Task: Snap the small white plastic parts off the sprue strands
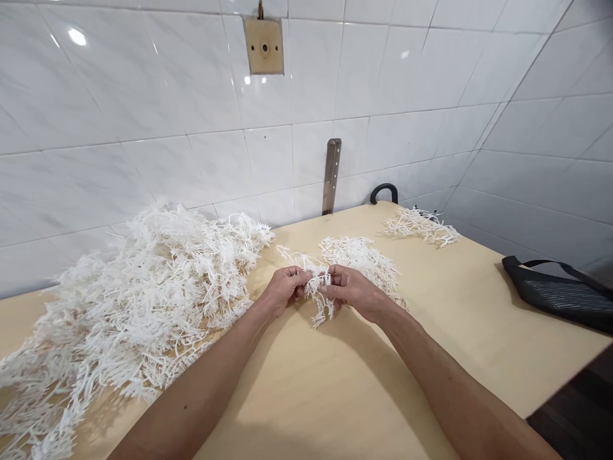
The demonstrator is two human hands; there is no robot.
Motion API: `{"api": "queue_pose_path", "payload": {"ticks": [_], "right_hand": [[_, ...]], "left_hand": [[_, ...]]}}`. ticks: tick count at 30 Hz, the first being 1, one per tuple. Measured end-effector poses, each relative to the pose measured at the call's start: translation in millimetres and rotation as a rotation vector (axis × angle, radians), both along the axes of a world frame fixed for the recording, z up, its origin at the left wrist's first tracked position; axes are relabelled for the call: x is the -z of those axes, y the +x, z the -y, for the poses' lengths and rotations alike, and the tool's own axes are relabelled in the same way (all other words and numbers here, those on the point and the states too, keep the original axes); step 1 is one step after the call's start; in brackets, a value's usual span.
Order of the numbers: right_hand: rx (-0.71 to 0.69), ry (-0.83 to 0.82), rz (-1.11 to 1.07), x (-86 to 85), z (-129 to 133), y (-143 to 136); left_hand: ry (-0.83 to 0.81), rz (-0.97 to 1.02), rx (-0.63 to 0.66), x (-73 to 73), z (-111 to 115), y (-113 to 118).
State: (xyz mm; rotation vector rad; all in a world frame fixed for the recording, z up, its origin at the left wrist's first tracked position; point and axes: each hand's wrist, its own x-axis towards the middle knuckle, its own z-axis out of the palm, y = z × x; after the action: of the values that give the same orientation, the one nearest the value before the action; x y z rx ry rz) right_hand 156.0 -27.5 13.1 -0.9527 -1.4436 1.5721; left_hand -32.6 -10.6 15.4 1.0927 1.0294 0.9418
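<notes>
Between my two hands, above the middle of the table, is a white branching plastic sprig [317,281] that looks like artificial foliage. My left hand [287,285] pinches its left side, fingers closed. My right hand [352,291] grips the other side with thumb and fingers together. Loose tips of the sprig dangle below the hands. Just behind my right hand lies a small heap of similar white sprigs [366,255]. A far larger pile of them [158,300] spreads over the table to the left of my left arm.
The pale wooden table [454,319] meets a white tiled wall. Some bare white stems [421,228] lie at the far right corner. A black mesh bag [555,287] rests by the right edge. A metal strip [332,176] and a black curved handle [384,190] stand at the back edge.
</notes>
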Motion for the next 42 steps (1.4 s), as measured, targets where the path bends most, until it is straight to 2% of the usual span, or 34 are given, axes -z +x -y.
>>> {"api": "queue_pose_path", "payload": {"ticks": [2, 5, 9, 11, 16, 20, 26, 29, 34, 38, 42], "right_hand": [[-0.083, 0.014, 0.003, -1.9, 2, 0], [-0.094, 0.046, 0.015, 0.1, 2, -2], [0.093, 0.100, 0.104, 11.1, -3, -5], [0.140, 0.109, 0.170, 14.8, -4, -6], [-0.035, 0.128, 0.330, 11.6, 0, -6], [0.003, 0.235, 0.457, 9.1, 4, -6], [-0.009, 0.422, 0.600, 12.2, 5, -10], [0.015, 0.338, 0.548, 12.7, 2, -7], [0.073, 0.041, 0.331, 6.4, -12, 21], [0.244, 0.071, 0.180, -8.9, -14, 38], [0.163, 0.147, 0.159, -17.0, -7, 32]], "left_hand": [[-0.009, 0.040, 0.007, 0.7, -1, 0], [-0.010, 0.064, 0.039, 1.1, -3, -1], [-0.036, 0.040, 0.065, -0.2, -2, -1], [-0.058, 0.042, 0.069, -1.0, -2, -1], [-0.073, 0.100, 0.124, -0.6, 0, -2], [-0.044, 0.123, 0.145, 0.0, -2, -4], [0.022, 0.107, 0.060, -2.5, -6, -10], [0.015, 0.083, 0.068, -3.1, -4, -9], [0.065, 0.065, 0.115, -2.7, -2, -4], [0.070, 0.058, 0.124, -4.5, 1, -2], [0.057, 0.015, 0.114, -6.1, 5, 0]]}}
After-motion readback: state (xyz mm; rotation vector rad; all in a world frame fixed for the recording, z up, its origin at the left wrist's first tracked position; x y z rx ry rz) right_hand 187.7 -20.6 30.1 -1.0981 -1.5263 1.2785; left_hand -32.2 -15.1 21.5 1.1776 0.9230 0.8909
